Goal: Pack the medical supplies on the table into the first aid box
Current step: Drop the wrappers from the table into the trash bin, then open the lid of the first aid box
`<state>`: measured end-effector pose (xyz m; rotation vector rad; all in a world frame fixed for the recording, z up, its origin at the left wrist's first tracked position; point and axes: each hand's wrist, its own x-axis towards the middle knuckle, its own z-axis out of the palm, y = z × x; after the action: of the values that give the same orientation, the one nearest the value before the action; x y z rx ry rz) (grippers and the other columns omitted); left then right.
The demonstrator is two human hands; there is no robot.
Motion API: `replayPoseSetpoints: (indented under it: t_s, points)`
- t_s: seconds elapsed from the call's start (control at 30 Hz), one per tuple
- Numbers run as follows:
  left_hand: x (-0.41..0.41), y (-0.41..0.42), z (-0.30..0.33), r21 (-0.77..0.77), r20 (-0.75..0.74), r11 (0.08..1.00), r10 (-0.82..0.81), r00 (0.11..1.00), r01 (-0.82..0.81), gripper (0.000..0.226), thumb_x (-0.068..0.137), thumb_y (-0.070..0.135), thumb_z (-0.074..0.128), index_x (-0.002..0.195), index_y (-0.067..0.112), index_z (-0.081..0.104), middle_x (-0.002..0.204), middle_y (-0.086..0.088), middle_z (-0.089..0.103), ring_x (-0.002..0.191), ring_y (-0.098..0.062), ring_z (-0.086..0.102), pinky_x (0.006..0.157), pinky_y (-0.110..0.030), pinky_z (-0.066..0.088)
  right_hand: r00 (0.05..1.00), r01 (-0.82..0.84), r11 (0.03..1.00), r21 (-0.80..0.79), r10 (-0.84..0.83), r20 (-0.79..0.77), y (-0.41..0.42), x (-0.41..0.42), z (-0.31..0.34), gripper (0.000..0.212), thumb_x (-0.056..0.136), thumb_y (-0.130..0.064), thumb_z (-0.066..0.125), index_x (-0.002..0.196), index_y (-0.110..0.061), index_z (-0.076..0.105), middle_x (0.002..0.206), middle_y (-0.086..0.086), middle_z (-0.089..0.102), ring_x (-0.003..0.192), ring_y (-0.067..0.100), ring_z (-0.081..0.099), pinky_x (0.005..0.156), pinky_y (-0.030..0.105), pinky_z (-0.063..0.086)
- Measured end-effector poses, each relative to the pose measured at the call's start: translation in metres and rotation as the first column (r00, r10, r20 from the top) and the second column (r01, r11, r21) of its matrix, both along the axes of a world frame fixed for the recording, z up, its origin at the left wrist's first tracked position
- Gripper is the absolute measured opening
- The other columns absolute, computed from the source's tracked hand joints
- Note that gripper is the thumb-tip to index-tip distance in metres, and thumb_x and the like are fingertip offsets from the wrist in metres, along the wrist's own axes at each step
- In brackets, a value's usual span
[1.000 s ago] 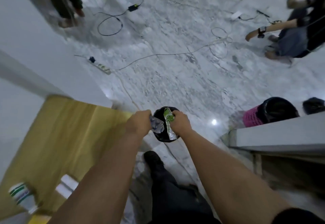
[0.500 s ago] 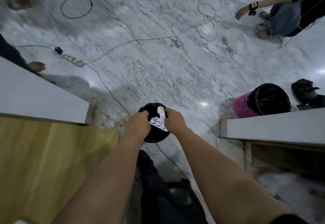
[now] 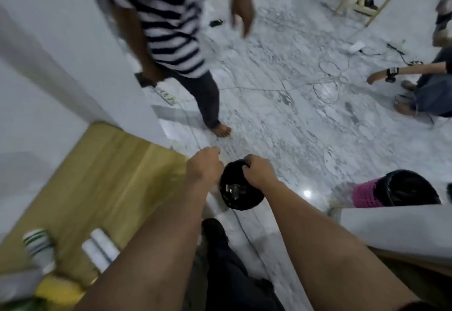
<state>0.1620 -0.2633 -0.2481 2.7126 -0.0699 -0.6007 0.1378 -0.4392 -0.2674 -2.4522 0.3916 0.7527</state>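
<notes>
My left hand point(image 3: 205, 167) and my right hand point(image 3: 259, 171) are held out past the wooden table's corner, above a small black bin point(image 3: 241, 197) on the floor. Both hands have their fingers curled in, and I see nothing in either. A crumpled shiny wrapper point(image 3: 233, 188) lies inside the bin. On the wooden table point(image 3: 105, 178) at the lower left stand a white bottle with green stripes point(image 3: 36, 244), white gauze rolls point(image 3: 100, 247) and a yellow item point(image 3: 58, 291), all blurred. A grey shape point(image 3: 17, 283) at the bottom left edge is too blurred to identify.
A person in a striped shirt point(image 3: 168, 24) stands barefoot just beyond the table corner. A pink basket with a black liner point(image 3: 381, 192) sits at the right beside a white ledge point(image 3: 396, 227). Cables and a power strip point(image 3: 168, 96) cross the marble floor; another person sits at the far right.
The wrapper that both hands held over the bin now lies inside it, and the hands have drawn apart. The view swung back up, bringing the striped-shirt person into sight.
</notes>
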Motion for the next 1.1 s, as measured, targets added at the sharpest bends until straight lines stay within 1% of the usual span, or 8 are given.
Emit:
replayPoseSetpoints:
  t_s: [0.17,0.33,0.47,0.6,0.7,0.8,0.93,1.1]
  points:
    - [-0.051,0.088,0.062,0.021,0.146,0.993,0.115,0.983,-0.119,0.03,0.092,0.025,0.055,0.12,0.019,0.062,0.117,-0.001,0.065,0.106,-0.027,0.064,0.081,-0.037,0.052,0.956,-0.213,0.976,-0.052,0.219,0.195,0.093,-0.012,0.057,0.045,0.098,-0.036,0.054,0.139,-0.018,0.055,0.136,0.007,0.061,0.124,0.027,0.056,0.101,0.038,0.047]
    - [-0.14,0.207,0.122,0.071,0.273,0.953,0.267,0.925,-0.296,0.038,0.094,0.028,0.056,0.13,0.019,0.06,0.128,-0.004,0.061,0.117,-0.028,0.061,0.091,-0.042,0.053,0.806,-0.489,0.866,-0.109,0.496,0.324,0.218,-0.055,0.114,0.047,0.099,-0.04,0.053,0.141,-0.019,0.052,0.14,0.004,0.058,0.127,0.025,0.053,0.099,0.038,0.044]
    - [-0.23,0.308,0.152,0.096,0.346,0.844,0.469,0.812,-0.528,0.037,0.093,0.029,0.057,0.128,0.019,0.061,0.125,-0.006,0.062,0.117,-0.03,0.061,0.089,-0.039,0.049,0.631,-0.666,0.735,-0.127,0.645,0.43,0.324,-0.103,0.147,0.049,0.097,-0.039,0.057,0.14,-0.016,0.055,0.14,0.008,0.058,0.13,0.026,0.052,0.105,0.036,0.041]
    - [-0.325,0.389,0.166,0.102,0.397,0.678,0.644,0.654,-0.728,0.035,0.093,0.03,0.057,0.126,0.018,0.063,0.122,-0.006,0.064,0.114,-0.03,0.062,0.087,-0.039,0.05,0.432,-0.813,0.561,-0.155,0.76,0.485,0.42,-0.157,0.168,0.048,0.098,-0.041,0.055,0.139,-0.017,0.055,0.139,0.01,0.058,0.128,0.028,0.054,0.104,0.038,0.044]
    - [-0.388,0.427,0.151,0.106,0.413,0.563,0.725,0.552,-0.819,0.037,0.093,0.032,0.058,0.126,0.017,0.064,0.12,-0.009,0.065,0.114,-0.032,0.063,0.089,-0.041,0.052,0.302,-0.886,0.435,-0.157,0.802,0.516,0.475,-0.196,0.164,0.047,0.099,-0.043,0.053,0.14,-0.019,0.054,0.137,0.009,0.058,0.125,0.028,0.055,0.1,0.038,0.046]
    - [-0.427,0.453,0.118,0.094,0.423,0.485,0.771,0.476,-0.869,0.038,0.093,0.035,0.058,0.126,0.017,0.065,0.12,-0.009,0.065,0.114,-0.033,0.063,0.089,-0.042,0.052,0.198,-0.921,0.35,-0.17,0.798,0.57,0.518,-0.218,0.14,0.047,0.099,-0.044,0.053,0.139,-0.019,0.055,0.132,0.009,0.059,0.123,0.028,0.055,0.099,0.039,0.047]
    - [-0.459,0.482,0.069,0.062,0.489,0.409,0.783,0.385,-0.91,0.045,0.095,0.044,0.06,0.134,0.022,0.062,0.129,-0.007,0.064,0.118,-0.031,0.061,0.093,-0.044,0.05,0.068,-0.943,0.264,-0.204,0.751,0.656,0.56,-0.232,0.093,0.047,0.097,-0.044,0.056,0.136,-0.018,0.058,0.128,0.01,0.062,0.12,0.029,0.057,0.098,0.04,0.047]
    - [-0.494,0.491,0.031,-0.002,0.592,0.34,0.758,0.273,-0.94,0.048,0.089,0.048,0.063,0.131,0.025,0.066,0.131,-0.002,0.066,0.122,-0.028,0.06,0.097,-0.043,0.048,-0.09,-0.939,0.196,-0.283,0.653,0.752,0.58,-0.248,0.061,0.045,0.096,-0.044,0.058,0.133,-0.018,0.061,0.128,0.009,0.063,0.118,0.028,0.058,0.099,0.036,0.045]
